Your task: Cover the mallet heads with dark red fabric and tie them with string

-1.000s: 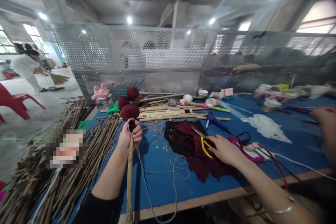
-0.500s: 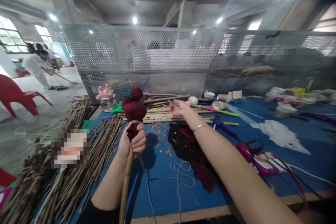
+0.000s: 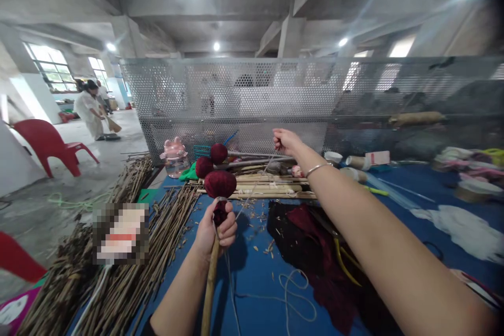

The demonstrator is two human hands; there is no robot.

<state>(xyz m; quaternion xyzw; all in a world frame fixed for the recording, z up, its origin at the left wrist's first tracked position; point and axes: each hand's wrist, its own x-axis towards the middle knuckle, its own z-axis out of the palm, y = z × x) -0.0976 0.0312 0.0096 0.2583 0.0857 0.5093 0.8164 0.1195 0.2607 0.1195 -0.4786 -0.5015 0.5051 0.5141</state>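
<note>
My left hand [image 3: 218, 228] is closed around the top of a wooden stick [image 3: 210, 289], just under a dark red cloth-covered ball [image 3: 220, 184]. Grey string is wound below the ball, and its loose length [image 3: 297, 294] curls over the blue table. Raised toward the mesh screen, my right hand [image 3: 284, 142] pinches the string, which runs thinly down toward the ball. Two more dark red balls [image 3: 219, 153] lie behind on sticks. Dark red and black cloth [image 3: 315, 252] lies below my right forearm.
Bundles of thin twigs [image 3: 157, 241] cover the left side. A mesh screen [image 3: 252, 105] stands behind the blue table [image 3: 252, 273]. Paper cups [image 3: 356, 162], a plastic bag [image 3: 460, 228] and a pink-lidded jar [image 3: 175, 157] are around. A person [image 3: 92, 110] sweeps at far left.
The view has shifted, so the scene sits further right and lower. My right hand has risen and its fingers have closed more, with the string stretched up to it. My left hand keeps its hold.
</note>
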